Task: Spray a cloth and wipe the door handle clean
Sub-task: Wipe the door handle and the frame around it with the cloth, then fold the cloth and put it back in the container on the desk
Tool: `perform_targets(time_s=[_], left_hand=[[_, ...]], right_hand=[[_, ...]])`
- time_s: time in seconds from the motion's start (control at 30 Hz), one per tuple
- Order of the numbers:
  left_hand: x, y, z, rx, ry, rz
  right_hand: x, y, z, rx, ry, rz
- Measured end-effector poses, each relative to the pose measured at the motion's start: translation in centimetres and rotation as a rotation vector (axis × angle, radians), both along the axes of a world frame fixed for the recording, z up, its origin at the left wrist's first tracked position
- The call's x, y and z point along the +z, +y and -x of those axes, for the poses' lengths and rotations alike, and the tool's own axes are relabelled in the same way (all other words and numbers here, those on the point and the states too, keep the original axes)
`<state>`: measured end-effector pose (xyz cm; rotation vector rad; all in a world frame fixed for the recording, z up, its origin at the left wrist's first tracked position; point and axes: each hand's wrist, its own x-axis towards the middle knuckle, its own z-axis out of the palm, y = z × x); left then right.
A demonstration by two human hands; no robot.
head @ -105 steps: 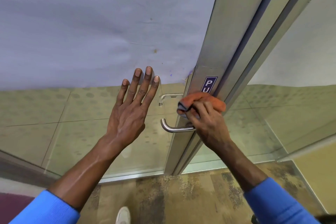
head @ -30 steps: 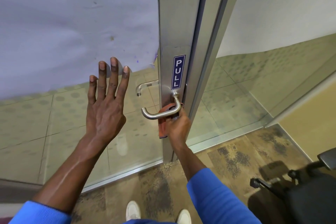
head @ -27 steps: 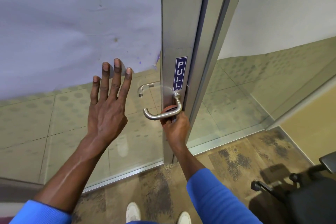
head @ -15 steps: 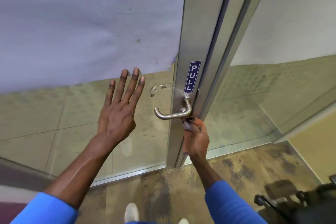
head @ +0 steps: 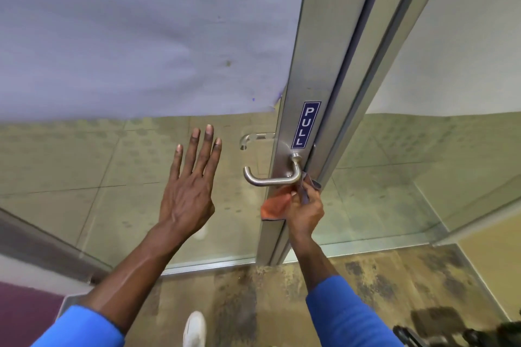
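Note:
A brushed steel lever handle [head: 270, 177] sticks out from the metal door stile [head: 307, 70], just below a blue PULL sticker [head: 305, 124]. My right hand [head: 306, 210] is right under the handle's bend, shut on an orange cloth with a grey side [head: 275, 204]. The cloth's grey corner touches the handle near its neck. My left hand [head: 187, 186] lies flat on the glass pane to the left of the handle, fingers spread. No spray bottle is in view.
A second handle [head: 252, 138] shows through the glass on the door's far side. Frosted film [head: 141, 31] covers the upper pane. A dark office chair [head: 462, 335] stands at the bottom right on the mottled floor. My white shoe [head: 194, 328] is below.
My right hand with the cloth has slid from behind the lever down and right, and now sits under the handle's bend. The left hand stays pressed on the glass. The view has shifted.

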<state>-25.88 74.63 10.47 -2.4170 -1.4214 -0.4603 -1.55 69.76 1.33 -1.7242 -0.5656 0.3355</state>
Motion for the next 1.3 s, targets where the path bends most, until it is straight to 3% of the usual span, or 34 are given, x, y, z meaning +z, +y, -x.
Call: perform_targets(time_s=[0.1, 0.23, 0.47, 0.63, 0.77, 0.97, 1.3], left_hand=[[-0.4, -1.5, -0.2, 0.033, -0.089, 0.126], [-1.5, -4.3, -1.8, 0.059, -0.297, 0.321], [-5.5, -10.5, -5.6, 0.142, -0.772, 0.686], [-5.5, -14.3, -7.9, 0.083, -1.163, 1.41], [-4.9, -16.8, -8.1, -0.035, -1.345, 1.763], [-4.0, -19.3, -6.9, 0.053, -1.488, 1.795], [-5.4, -23.5, 2.1, -0.075, -1.28, 1.898]], right_hand=[[-1.0, -0.4, -0.9, 0.04, 0.288, 0.08], [-1.1, -3.2, -2.8, 0.34, 0.734, 0.097], [1.8, -10.9, -6.7, 0.792, 0.927, 0.073], [4.9, -15.5, -8.5, 0.925, 0.946, 0.086], [5.6, -18.8, -8.3, 0.832, 0.964, 0.059], [3.8, -25.0, -3.9, 0.495, 1.345, 0.028], [4.0, -36.7, 6.1, 0.321, 1.124, -0.137]])
